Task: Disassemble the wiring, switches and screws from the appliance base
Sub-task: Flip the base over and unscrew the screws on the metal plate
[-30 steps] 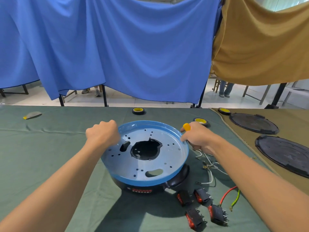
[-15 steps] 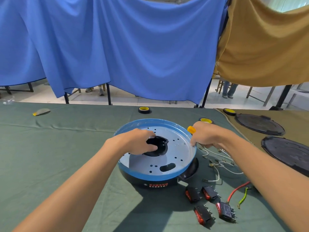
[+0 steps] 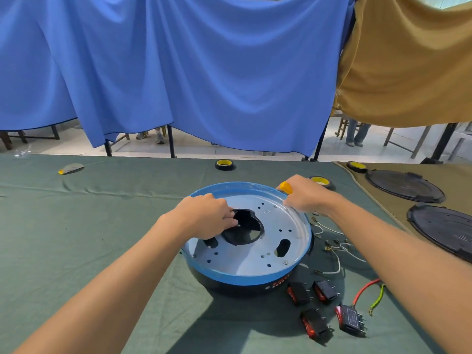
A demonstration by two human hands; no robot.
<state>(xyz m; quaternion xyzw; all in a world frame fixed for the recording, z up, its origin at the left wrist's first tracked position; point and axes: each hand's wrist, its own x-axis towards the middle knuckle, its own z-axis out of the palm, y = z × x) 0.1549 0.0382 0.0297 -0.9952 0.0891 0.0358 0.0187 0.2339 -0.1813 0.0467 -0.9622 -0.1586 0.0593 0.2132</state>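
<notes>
2 hands brace the base (image 3: pixel 245 267) between them on the desk (image 3: pixel 102 226): left hand (image 3: pixel 207 215) hooks its centre hole, right hand (image 3: pixel 304 200) grips a yellow-handled tool (image 3: pixel 286 187) at the rim, so hold it level while unscrewing.

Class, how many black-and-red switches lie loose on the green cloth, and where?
4. Left rear switch and right rear switch lie before the appliance base; left front switch and right front switch lie nearer the person. Others may hide inside the base.
</notes>
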